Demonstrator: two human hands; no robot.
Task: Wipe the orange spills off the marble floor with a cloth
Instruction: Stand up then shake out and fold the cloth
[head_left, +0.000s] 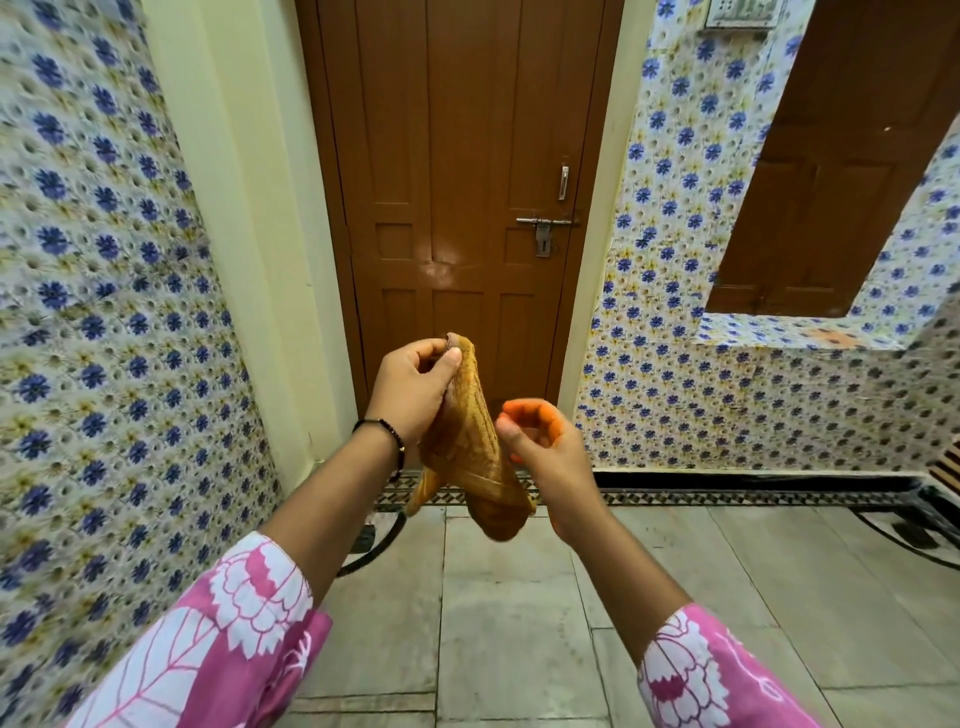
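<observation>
The cloth (470, 441), stained orange, is pinched at its top corner by the left hand (415, 387) and hangs below that grip, above the marble floor (514, 613). Just right of it, the right hand (540, 441) is held loosely curled, orange-smeared, gripping nothing

No text, label, brand or number can be read anywhere here. The switch plate (740, 13) at the top edge of the tiled wall (675, 260) is too blurred to show any marking.
</observation>
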